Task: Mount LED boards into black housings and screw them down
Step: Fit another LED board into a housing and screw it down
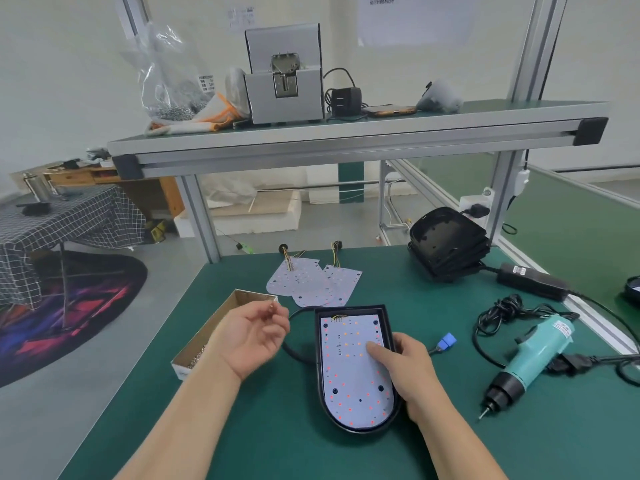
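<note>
White LED board [353, 368] lies seated in a black housing [320, 375] on the green bench, long axis running away from the worker, rounded end nearest. Right hand [412, 372] grips the housing's edge, thumb pressing the board flat. Left hand [251, 336] pinches a small screw [272, 308]. Thin, probably light and fragile, the board looks best handled by its edges.
</note>
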